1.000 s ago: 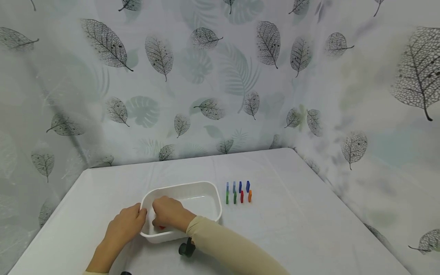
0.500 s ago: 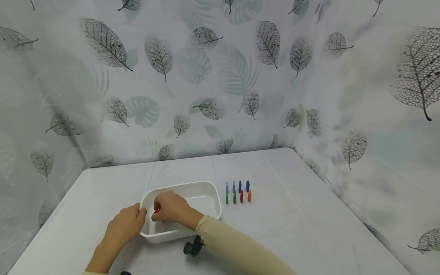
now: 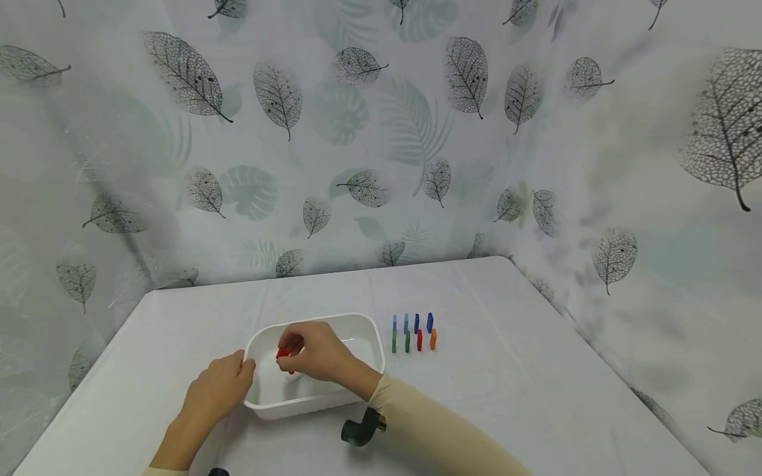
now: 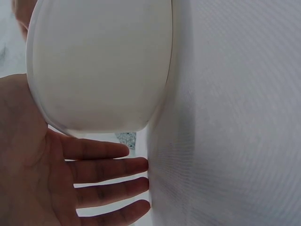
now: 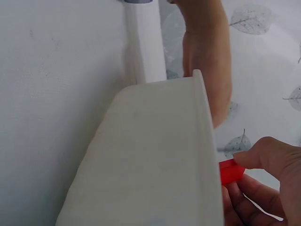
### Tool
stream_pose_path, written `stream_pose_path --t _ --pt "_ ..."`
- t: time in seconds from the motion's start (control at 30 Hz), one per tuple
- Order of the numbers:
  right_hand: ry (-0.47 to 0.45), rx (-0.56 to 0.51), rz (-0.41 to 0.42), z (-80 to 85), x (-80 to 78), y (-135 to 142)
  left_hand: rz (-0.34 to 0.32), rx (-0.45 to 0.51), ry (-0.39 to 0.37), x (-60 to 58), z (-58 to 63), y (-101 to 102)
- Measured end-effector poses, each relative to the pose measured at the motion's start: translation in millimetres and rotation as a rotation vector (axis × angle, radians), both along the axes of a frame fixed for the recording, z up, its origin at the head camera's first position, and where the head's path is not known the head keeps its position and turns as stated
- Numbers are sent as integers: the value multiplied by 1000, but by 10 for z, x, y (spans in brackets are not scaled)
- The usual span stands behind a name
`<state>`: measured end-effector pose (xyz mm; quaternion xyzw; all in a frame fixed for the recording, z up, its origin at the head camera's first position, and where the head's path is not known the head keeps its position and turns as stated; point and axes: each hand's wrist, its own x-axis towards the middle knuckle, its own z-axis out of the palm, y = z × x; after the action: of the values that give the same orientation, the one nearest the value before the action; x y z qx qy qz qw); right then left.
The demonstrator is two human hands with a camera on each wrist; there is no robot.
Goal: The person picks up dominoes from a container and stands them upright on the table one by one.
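Note:
My right hand (image 3: 318,350) pinches a small red block (image 5: 231,172) between thumb and fingers, over the inside of the white plastic tub (image 3: 315,400). In the head view, fingers partly cover the red block (image 3: 282,354); below it shows a tiny red and white patch, too small to make out. My left hand (image 3: 217,390) holds the tub's left end, its thumb hooked over the rim. The left wrist view has the left hand's fingers (image 4: 108,170) fairly straight outside the tub wall (image 4: 101,70), tips near the tabletop.
Right of the tub, several thin blocks stand upright in two rows: light blue and dark blue ones (image 3: 430,322) behind, green, red (image 3: 419,340) and orange (image 3: 433,339) ones in front. A white cloth (image 3: 536,370) covers the table. Leaf-patterned curtains (image 3: 369,132) enclose it.
The right hand has risen from the tub's floor and shifted right, and the red block now shows in its fingers. The left hand and the tub have stayed put.

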<state>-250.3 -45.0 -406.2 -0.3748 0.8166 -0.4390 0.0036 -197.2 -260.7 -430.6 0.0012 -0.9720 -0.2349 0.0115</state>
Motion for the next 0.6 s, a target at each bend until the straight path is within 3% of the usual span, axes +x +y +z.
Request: stream_pose_path --t 0.6 --pt "-51 -177 1 142 78 501 9 -1 -5 -16 -7 16"
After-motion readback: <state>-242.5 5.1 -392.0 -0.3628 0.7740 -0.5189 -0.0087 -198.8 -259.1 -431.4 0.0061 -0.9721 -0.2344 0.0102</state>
